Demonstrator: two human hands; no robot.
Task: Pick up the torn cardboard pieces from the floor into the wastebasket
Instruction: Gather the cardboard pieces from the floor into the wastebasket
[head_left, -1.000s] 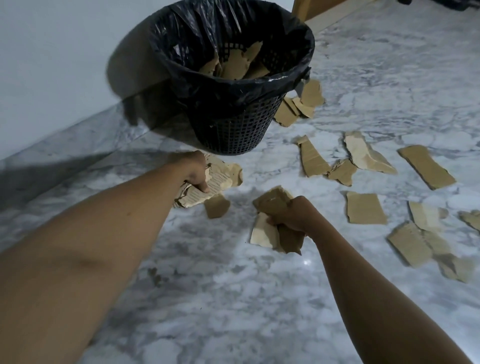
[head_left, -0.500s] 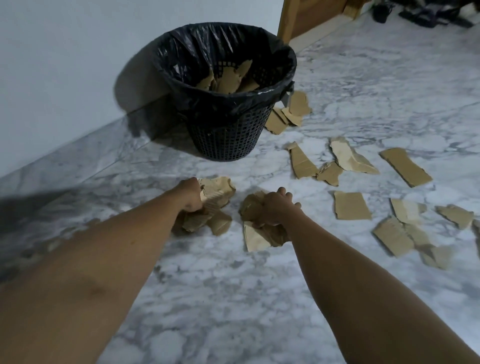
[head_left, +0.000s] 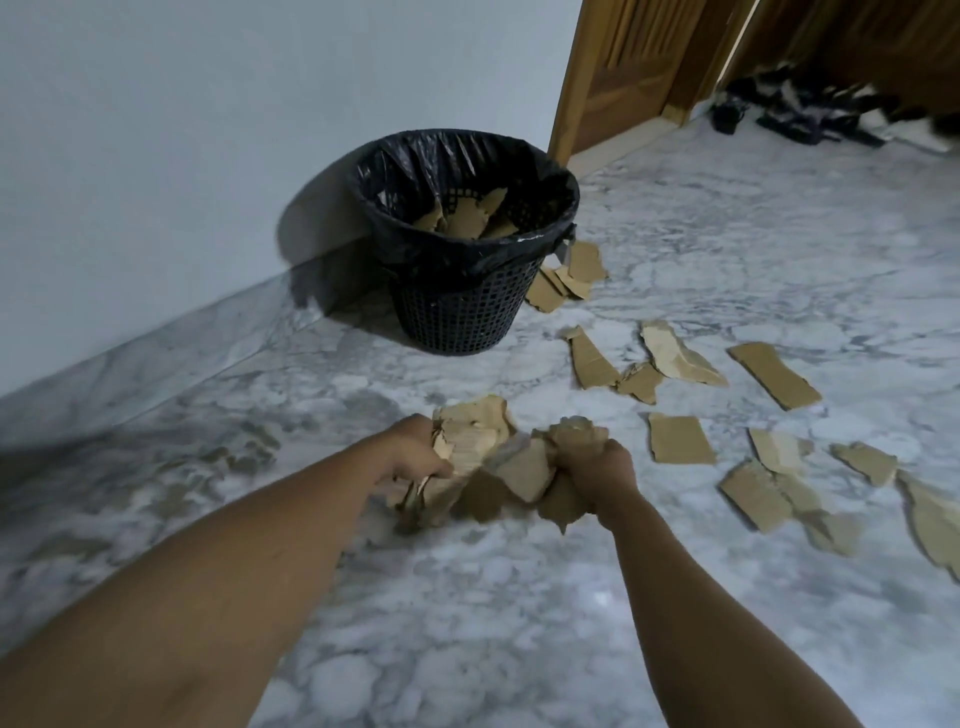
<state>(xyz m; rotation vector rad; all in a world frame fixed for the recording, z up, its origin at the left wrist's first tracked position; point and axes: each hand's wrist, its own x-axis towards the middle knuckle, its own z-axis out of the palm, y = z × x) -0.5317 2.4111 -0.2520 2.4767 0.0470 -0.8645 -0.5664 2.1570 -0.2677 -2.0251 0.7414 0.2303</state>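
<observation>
A black mesh wastebasket (head_left: 457, 312) with a black bag liner stands by the wall, with several brown cardboard pieces (head_left: 467, 218) inside. My left hand (head_left: 415, 452) is shut on a bunch of torn cardboard pieces (head_left: 472, 431) just above the marble floor. My right hand (head_left: 602, 467) is shut on another bunch of torn cardboard pieces (head_left: 524, 467), and the two bunches touch between my hands. Several loose cardboard pieces (head_left: 675, 439) lie on the floor to the right, and a few more cardboard scraps (head_left: 571, 275) rest against the basket's right side.
A pale wall (head_left: 208, 130) runs along the left behind the basket. A wooden door frame (head_left: 623, 67) stands at the back, with dark footwear (head_left: 789, 109) on the floor beyond it. The grey-white marble floor (head_left: 519, 597) stretches toward me.
The view has drawn back and tilted up from the basket. Both hands have come together, so the two cardboard bunches now meet low over the floor.
</observation>
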